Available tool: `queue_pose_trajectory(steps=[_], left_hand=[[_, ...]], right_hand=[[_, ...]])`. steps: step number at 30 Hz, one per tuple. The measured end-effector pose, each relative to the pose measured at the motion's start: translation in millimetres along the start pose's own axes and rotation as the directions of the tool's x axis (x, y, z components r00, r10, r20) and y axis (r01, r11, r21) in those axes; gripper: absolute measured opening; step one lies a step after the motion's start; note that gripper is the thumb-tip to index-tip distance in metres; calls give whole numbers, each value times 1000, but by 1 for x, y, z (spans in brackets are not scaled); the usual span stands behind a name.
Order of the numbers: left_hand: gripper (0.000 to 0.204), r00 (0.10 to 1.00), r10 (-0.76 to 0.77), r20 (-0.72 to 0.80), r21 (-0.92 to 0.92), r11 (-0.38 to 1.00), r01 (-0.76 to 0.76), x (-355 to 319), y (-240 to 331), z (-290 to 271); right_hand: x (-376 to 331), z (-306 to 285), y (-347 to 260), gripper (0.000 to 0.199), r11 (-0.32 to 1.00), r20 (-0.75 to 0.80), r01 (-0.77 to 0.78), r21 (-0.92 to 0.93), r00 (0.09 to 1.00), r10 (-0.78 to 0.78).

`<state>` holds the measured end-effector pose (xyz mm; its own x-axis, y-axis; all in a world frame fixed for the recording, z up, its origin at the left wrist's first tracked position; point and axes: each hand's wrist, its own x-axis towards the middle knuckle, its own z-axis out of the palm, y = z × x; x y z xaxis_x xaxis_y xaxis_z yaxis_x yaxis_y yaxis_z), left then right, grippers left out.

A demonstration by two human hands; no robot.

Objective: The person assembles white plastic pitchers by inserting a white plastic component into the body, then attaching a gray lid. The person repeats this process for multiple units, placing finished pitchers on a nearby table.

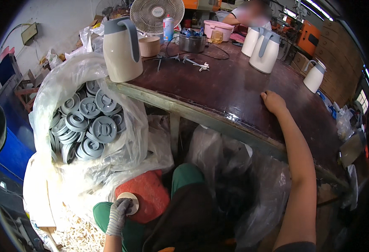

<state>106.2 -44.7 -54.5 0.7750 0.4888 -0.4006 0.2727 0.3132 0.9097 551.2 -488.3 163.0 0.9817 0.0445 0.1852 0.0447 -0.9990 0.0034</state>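
Observation:
My left hand (119, 216), in a grey knit glove, grips a flat cream round disc (131, 202) low down beside my knee, over a red mesh bag (148, 194). My right hand (272, 101) is bare and rests with curled fingers on the dark brown table (235, 90); it holds nothing. Just left of the table a clear plastic bag (62, 88) stands open, full of several grey round lids (89, 124). A cream jug with a grey handle (120, 48) stands at the table's near left corner.
Two more cream jugs (263, 48) stand at the far side, another one (314, 75) at the right edge. A fan (157, 14), a spray can (168, 27), a metal pot (192, 42), a pink basin (219, 28) and hand tools (193, 63) are at the back. Another person (249, 14) sits behind.

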Motion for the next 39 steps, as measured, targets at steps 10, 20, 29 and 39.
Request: queue_pose_trajectory(steps=[10,20,29,39], left_hand=[[18,996,56,-70,12,998,-56,11,-26,-8],[18,995,36,-98,12,999,-35,19,-32,0],[22,996,31,-78,53,998,-27,15,-24,1],[23,991,36,-127,60,998,-29,21,-37,-9]], right_hand=[[-86,-27,-64,31,756,-567,488,437,801,-190],[-284,160,-49,23,758,296,186,625,842,-451],[-397,328,252,58,938,783,54,-344,567,254],[-333,340,187,62,736,441,-493,-464,593,674]])
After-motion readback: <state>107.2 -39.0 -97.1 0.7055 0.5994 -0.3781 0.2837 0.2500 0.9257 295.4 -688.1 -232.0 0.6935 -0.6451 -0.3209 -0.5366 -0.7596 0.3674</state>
